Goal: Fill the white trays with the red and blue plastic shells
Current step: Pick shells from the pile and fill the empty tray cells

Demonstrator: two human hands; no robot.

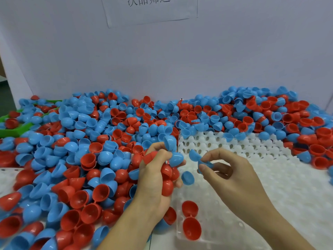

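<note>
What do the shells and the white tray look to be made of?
Red and blue shells: thin, hard, glossy plastic, judging by the sharp highlights and thin rims on the open halves. White tray: looks like soft, matte, slightly translucent plastic or silicone; its moulded cups show no glare, so which one stays open.

table (162,244), shell heap (72,150), white tray (270,177)

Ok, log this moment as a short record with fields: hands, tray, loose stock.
left hand: grips a bunch of red and blue shells
right hand: pinches a hinged blue shell above the tray
white tray: mostly unfilled; one open red shell lies at its near left corner
loose pile: red and blue shells heaped left of and behind the tray
</note>
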